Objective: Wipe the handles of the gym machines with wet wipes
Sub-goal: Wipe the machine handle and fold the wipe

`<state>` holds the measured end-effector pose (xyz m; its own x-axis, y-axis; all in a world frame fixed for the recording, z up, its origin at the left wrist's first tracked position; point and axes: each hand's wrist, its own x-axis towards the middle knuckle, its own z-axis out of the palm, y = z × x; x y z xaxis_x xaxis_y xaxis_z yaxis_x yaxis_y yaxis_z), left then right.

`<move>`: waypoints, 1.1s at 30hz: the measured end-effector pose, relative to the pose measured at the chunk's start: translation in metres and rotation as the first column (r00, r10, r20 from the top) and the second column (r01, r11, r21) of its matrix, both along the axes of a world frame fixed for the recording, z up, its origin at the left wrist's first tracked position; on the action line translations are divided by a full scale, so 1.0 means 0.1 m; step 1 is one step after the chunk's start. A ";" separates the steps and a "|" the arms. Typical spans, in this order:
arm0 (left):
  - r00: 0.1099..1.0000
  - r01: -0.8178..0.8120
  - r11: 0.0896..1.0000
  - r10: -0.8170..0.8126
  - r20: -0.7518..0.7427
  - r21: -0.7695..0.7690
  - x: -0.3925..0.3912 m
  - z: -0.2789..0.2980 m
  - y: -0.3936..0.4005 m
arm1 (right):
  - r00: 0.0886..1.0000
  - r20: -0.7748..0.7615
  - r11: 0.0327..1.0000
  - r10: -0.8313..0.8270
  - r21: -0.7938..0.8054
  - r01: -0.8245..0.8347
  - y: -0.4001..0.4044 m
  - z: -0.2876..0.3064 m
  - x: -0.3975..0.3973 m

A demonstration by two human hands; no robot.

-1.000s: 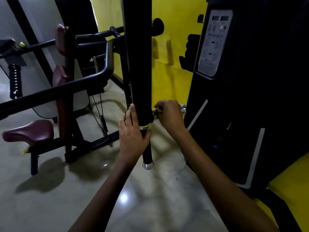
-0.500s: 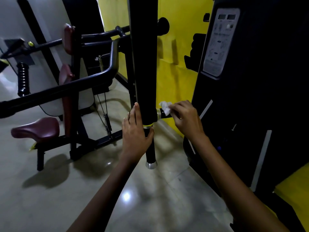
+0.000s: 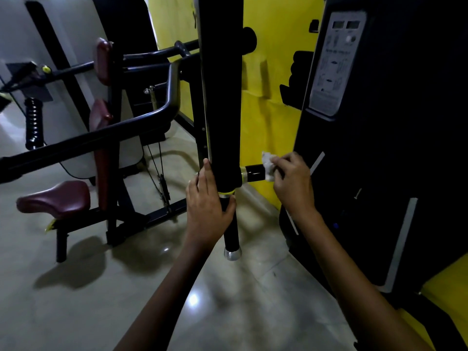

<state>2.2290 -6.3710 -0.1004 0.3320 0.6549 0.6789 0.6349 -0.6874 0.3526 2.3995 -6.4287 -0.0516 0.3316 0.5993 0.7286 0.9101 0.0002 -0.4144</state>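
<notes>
**Wipe on side handle, left hand steadying the bar**

Centre frame: your right hand (image 3: 291,183) pinches a crumpled white wet wipe (image 3: 268,166) between thumb and fingertips and holds it against the outer end of the short black side handle (image 3: 254,173). That handle sticks out to the right from the thick black vertical bar (image 3: 222,97); a pale ring sits where the two join.

Your left hand (image 3: 206,211) wraps the thin lower handle (image 3: 231,236) just under the bar's yellow band, thumb on the right side, fingers laid up along the left edge of the bar. The lower handle ends in a silver cap (image 3: 232,254) above the glossy floor (image 3: 76,312).

Left of frame: a black-framed machine with a maroon seat (image 3: 55,197). Right of frame: a dark machine housing with a grey instruction placard (image 3: 334,64), yellow wall (image 3: 273,72) behind.
</notes>
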 end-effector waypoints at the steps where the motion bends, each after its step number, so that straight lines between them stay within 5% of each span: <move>1: 1.000 -0.002 1.000 0.002 0.013 -0.005 0.00 0.00 0.00 | 0.999 0.034 0.999 0.041 0.000 -0.041 -0.01 -0.04 -0.07; 4: 0.999 -0.002 1.000 0.002 0.048 -0.004 -0.02 -0.01 0.01 | 0.995 0.035 0.996 0.093 -0.001 -0.093 -0.07 -0.11 -0.10; 7: 0.998 0.018 1.000 -0.019 0.060 0.005 -0.06 -0.01 0.03 | 0.996 -0.056 0.992 -0.072 0.100 0.077 -0.13 -0.13 0.03; 13: 0.997 0.063 0.998 -0.064 0.054 0.018 -0.08 0.02 0.01 | 0.847 -0.490 0.889 -0.205 0.268 0.370 -0.15 -0.28 -0.10; 25: 0.987 0.121 0.992 -0.116 -0.108 0.044 -0.25 0.06 0.07 | 0.809 -0.585 0.950 0.065 0.283 0.129 0.07 -0.45 -0.86; 29: 0.984 0.126 0.991 -0.121 -0.129 0.035 -0.26 0.07 0.08 | 0.602 -0.795 0.817 -0.079 0.294 0.496 -0.03 -0.48 -0.58; 33: 0.981 0.139 0.990 -0.133 -0.142 0.030 -0.27 0.07 0.09 | 0.485 -0.871 0.800 -0.075 0.238 0.551 0.05 -0.44 -0.46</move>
<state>2.2023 -6.3616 -0.0936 0.5094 0.5706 0.6442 0.5754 -0.7825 0.2380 2.3535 -6.4237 -0.0958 0.9858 0.0205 0.1664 0.1602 0.1785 -0.9708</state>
